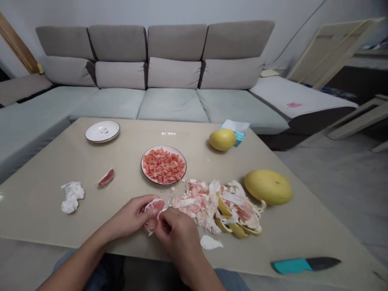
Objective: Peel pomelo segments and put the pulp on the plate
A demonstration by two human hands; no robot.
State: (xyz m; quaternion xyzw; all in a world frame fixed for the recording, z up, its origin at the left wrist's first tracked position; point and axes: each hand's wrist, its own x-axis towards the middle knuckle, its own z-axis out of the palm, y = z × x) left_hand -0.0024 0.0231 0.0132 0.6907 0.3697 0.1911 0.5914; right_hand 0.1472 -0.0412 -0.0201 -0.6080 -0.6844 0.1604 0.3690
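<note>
Near the table's front edge, my left hand (pixel 133 216) is closed around a pomelo segment (pixel 154 209) with pink flesh and white membrane. My right hand (pixel 178 228) pinches at the segment's right side, its fingertips on the whitish skin there. Just beyond the hands stands a white, dark-rimmed plate (pixel 143 174) heaped with pink pomelo pulp (pixel 164 165). Another pomelo segment (pixel 106 178) lies alone on the table to the left. A pile of membrane scraps (pixel 198 199) and yellow peel (pixel 238 231) spreads to the right of my hands.
Two whole pomelos, one farther back (pixel 222 140) and a larger one (pixel 268 187), sit on the right. A knife (pixel 306 264) lies at the front right. Also on the table (pixel 121 242) are a white plate (pixel 102 131), crumpled tissue (pixel 72 197) and a tissue pack (pixel 239 137).
</note>
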